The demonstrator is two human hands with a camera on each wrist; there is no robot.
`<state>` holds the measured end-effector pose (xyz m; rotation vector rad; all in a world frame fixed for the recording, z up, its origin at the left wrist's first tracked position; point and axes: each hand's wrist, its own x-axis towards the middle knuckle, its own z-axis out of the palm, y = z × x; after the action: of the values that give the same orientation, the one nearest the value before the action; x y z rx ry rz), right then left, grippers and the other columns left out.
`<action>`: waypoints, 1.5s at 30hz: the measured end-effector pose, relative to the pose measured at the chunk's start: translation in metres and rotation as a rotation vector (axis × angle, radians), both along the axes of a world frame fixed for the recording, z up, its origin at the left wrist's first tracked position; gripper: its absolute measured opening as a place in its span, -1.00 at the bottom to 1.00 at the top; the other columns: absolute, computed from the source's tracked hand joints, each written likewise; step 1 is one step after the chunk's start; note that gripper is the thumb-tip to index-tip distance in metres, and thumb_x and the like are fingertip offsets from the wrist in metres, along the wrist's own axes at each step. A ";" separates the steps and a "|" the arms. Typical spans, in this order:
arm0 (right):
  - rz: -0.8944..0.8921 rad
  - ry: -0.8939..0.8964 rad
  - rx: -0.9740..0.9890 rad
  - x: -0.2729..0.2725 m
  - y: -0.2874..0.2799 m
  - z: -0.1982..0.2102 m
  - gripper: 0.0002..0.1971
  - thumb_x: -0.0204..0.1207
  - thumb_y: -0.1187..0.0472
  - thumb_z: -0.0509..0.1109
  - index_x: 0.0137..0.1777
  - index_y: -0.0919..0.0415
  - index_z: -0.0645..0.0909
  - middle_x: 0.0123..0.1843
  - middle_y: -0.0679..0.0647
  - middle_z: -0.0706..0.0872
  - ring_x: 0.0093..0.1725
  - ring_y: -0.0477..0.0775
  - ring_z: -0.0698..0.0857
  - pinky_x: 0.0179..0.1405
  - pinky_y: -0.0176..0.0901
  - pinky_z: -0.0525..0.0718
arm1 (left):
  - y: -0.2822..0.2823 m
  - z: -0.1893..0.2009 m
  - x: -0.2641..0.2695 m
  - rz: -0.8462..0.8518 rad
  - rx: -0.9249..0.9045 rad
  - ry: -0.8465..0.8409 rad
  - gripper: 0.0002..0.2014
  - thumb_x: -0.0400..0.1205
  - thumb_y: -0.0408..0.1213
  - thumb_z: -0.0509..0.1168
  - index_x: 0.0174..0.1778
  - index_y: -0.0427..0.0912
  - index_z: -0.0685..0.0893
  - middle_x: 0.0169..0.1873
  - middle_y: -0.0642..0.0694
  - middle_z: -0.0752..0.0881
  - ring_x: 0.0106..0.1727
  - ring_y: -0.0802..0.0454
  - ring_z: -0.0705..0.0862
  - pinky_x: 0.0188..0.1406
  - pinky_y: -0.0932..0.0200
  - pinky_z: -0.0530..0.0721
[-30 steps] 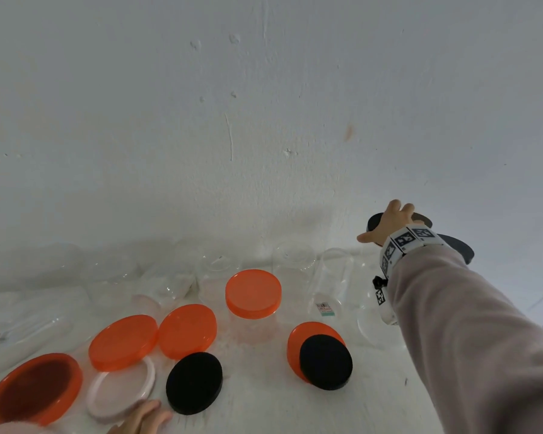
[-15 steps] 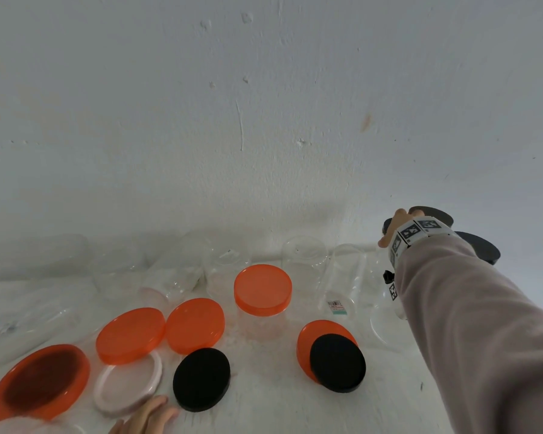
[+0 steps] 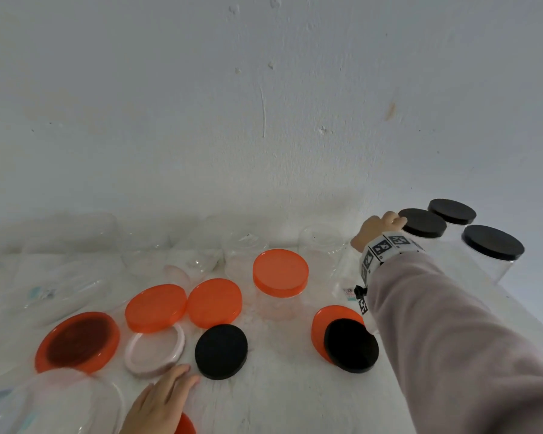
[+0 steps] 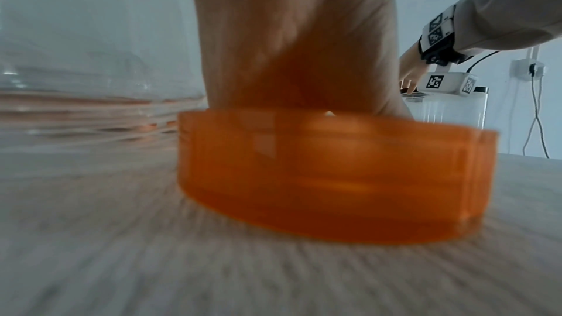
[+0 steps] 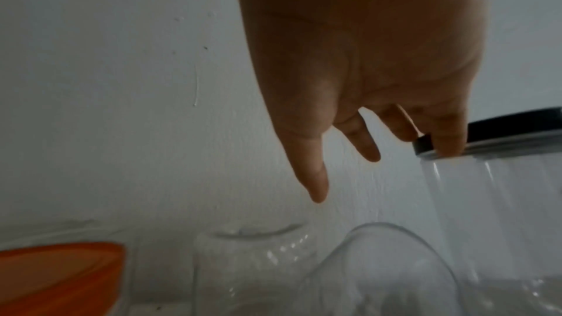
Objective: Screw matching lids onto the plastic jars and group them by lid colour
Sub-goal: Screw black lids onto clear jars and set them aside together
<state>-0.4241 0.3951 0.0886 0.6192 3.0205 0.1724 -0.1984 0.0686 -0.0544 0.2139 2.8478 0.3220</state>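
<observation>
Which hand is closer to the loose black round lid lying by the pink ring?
Left. The left hand lies flat just beside the loose black round plastic lid. The right hand is far off, fingers on a black-lidded clear jar near the wall.

My left hand (image 3: pixel 162 399) hid most of an orange lid (image 3: pixel 185 425), which the head view's bottom edge also cut off. My left wrist camera smeared that lid and the table (image 4: pixel 121 261) with blur. My sleeve (image 3: pixel 458 339) covered part of a black lid (image 3: pixel 351 346) and the jars behind my wrist.
</observation>
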 end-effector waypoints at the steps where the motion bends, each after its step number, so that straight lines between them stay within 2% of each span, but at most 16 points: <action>1: -0.009 0.012 0.006 0.002 -0.003 -0.004 -0.57 0.65 0.15 0.21 0.46 0.32 0.40 0.60 0.37 0.18 0.61 0.35 0.15 0.50 0.05 0.28 | 0.011 0.002 0.003 -0.017 -0.061 -0.101 -0.39 0.71 0.08 0.12 0.65 0.12 0.03 0.66 0.14 -0.09 0.66 0.23 0.02 0.62 0.28 0.05; 2: -0.030 0.006 0.005 0.002 -0.003 -0.008 -0.56 0.65 0.15 0.21 0.48 0.32 0.38 0.63 0.37 0.14 0.63 0.35 0.10 0.51 0.09 0.26 | 0.016 0.004 0.001 -0.005 -0.104 -0.127 -0.31 0.65 0.27 0.05 0.65 0.10 0.02 0.66 0.13 -0.10 0.66 0.22 0.01 0.63 0.26 0.04; 4: -0.042 -0.024 0.012 0.005 -0.003 -0.008 -0.57 0.63 0.15 0.20 0.47 0.30 0.39 0.63 0.36 0.15 0.62 0.36 0.11 0.52 0.17 0.24 | 0.011 0.012 -0.002 0.020 -0.080 -0.191 0.18 0.17 0.73 -0.21 0.65 0.07 0.00 0.63 0.13 -0.13 0.66 0.19 0.01 0.64 0.21 0.03; 5: -0.043 -0.049 0.026 0.005 -0.002 -0.009 -0.58 0.62 0.16 0.19 0.45 0.29 0.42 0.61 0.36 0.19 0.61 0.36 0.14 0.52 0.18 0.24 | 0.010 0.017 -0.003 -0.002 -0.101 -0.206 0.31 0.00 0.77 -0.24 0.65 0.06 -0.02 0.64 0.11 -0.14 0.67 0.18 0.00 0.64 0.19 0.03; 8: -0.001 -0.044 0.004 0.004 0.006 -0.013 -0.62 0.59 0.18 0.19 0.36 0.31 0.47 0.53 0.30 0.30 0.53 0.32 0.25 0.43 0.10 0.34 | 0.013 0.019 0.005 0.025 -0.059 -0.171 0.34 -0.04 0.74 -0.23 0.65 0.05 -0.07 0.64 0.10 -0.20 0.66 0.13 0.03 0.63 0.17 0.06; 12: 0.055 -0.087 -0.200 0.010 0.007 -0.021 -0.62 0.55 0.07 0.37 0.28 0.23 0.47 0.31 0.23 0.48 0.25 0.22 0.52 0.06 -0.06 0.51 | 0.014 0.020 0.006 0.033 -0.070 -0.185 0.20 0.18 0.69 -0.05 0.66 0.04 -0.10 0.66 0.09 -0.21 0.68 0.11 -0.02 0.64 0.11 0.04; 15: 0.003 -0.150 -0.394 0.014 0.004 -0.030 -0.28 0.52 -0.09 0.45 0.54 0.31 0.33 0.43 0.22 0.54 0.34 0.23 0.56 0.24 0.01 0.53 | 0.016 0.019 0.007 0.045 -0.045 -0.180 0.20 0.21 0.66 0.00 0.67 0.03 -0.16 0.66 0.11 -0.25 0.69 0.11 -0.08 0.65 0.09 0.00; 18: -0.106 -0.100 -0.532 0.019 0.003 -0.038 0.05 0.43 -0.13 0.52 0.68 0.27 -0.06 0.63 0.28 0.28 0.55 0.33 0.36 0.44 0.12 0.39 | 0.016 0.019 0.008 0.099 0.014 -0.172 0.19 0.30 0.60 0.12 0.68 0.00 -0.23 0.66 0.10 -0.26 0.69 0.11 -0.10 0.64 0.10 -0.02; 20: -0.141 -0.071 -0.623 0.023 0.004 -0.039 0.12 0.43 -0.04 0.55 0.69 0.26 -0.22 0.66 0.31 0.19 0.58 0.35 0.31 0.45 0.13 0.37 | 0.018 0.022 0.007 0.158 0.050 -0.152 0.18 0.34 0.57 0.17 0.68 -0.01 -0.24 0.68 0.06 -0.22 0.69 0.08 -0.06 0.64 0.10 0.03; 25: -0.208 -0.012 -0.813 0.035 0.016 -0.036 0.02 0.37 -0.01 0.56 0.65 0.30 0.00 0.48 0.35 0.40 0.38 0.38 0.48 0.21 0.12 0.50 | 0.027 0.035 -0.010 0.195 0.175 -0.002 0.05 0.39 0.46 0.26 0.66 -0.03 0.00 0.56 0.01 0.25 0.53 0.11 0.31 0.52 0.13 0.38; 27: -0.204 -0.019 -0.872 0.039 0.021 -0.035 -0.05 0.36 -0.08 0.53 0.62 0.23 0.11 0.35 0.31 0.49 0.17 0.35 0.58 0.07 0.13 0.58 | 0.032 0.041 -0.018 0.191 0.172 0.021 -0.01 0.42 0.39 0.31 0.64 -0.05 0.08 0.50 0.02 0.33 0.48 0.09 0.35 0.46 0.14 0.44; 30: -0.217 -0.024 -0.964 0.045 0.029 -0.032 -0.05 0.24 -0.22 0.51 0.54 0.19 0.21 0.20 0.30 0.59 0.04 0.33 0.68 0.10 0.18 0.69 | 0.043 0.049 -0.031 0.208 0.097 -0.030 0.01 0.51 0.31 0.28 0.68 -0.13 -0.07 0.63 -0.09 0.14 0.62 -0.05 0.20 0.53 0.06 0.34; 34: -0.235 -0.052 -1.237 0.057 0.032 -0.032 -0.06 0.12 -0.22 0.56 0.47 0.21 0.39 0.31 0.33 0.58 0.14 0.44 0.70 0.16 0.28 0.70 | 0.060 0.056 -0.044 0.183 0.020 -0.087 -0.03 0.59 0.22 0.26 0.68 -0.19 -0.16 0.66 -0.15 0.05 0.65 -0.12 0.15 0.56 0.02 0.27; 37: -0.267 0.084 -1.469 0.064 0.031 -0.036 -0.07 0.25 -0.13 0.57 0.58 0.18 0.29 0.52 0.31 0.43 0.42 0.45 0.51 0.34 0.40 0.55 | 0.070 0.057 -0.045 0.176 -0.060 -0.095 -0.08 0.63 0.14 0.25 0.67 -0.24 -0.15 0.64 -0.16 0.05 0.63 -0.15 0.18 0.57 -0.02 0.31; 42: -0.208 0.130 -1.613 0.089 0.035 -0.029 -0.32 0.41 -0.06 0.52 0.40 0.15 0.26 0.33 0.32 0.47 0.17 0.42 0.63 -0.04 0.30 0.76 | 0.071 0.055 -0.040 0.157 -0.141 -0.120 -0.13 0.62 0.10 0.23 0.67 -0.18 -0.12 0.61 -0.18 0.06 0.59 -0.21 0.18 0.50 -0.11 0.37; 45: -0.143 0.152 -1.773 0.111 0.031 -0.023 -0.39 0.53 -0.05 0.42 0.48 0.16 0.30 0.35 0.36 0.51 0.21 0.41 0.66 0.10 0.32 0.71 | 0.064 0.054 -0.037 0.143 -0.120 -0.137 -0.10 0.57 0.14 0.25 0.68 -0.11 -0.11 0.58 -0.17 0.12 0.57 -0.20 0.16 0.50 -0.10 0.34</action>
<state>-0.3128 0.4266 0.0659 0.4993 1.8977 -2.1631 -0.2354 0.1326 0.0000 -0.0346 2.7404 0.1853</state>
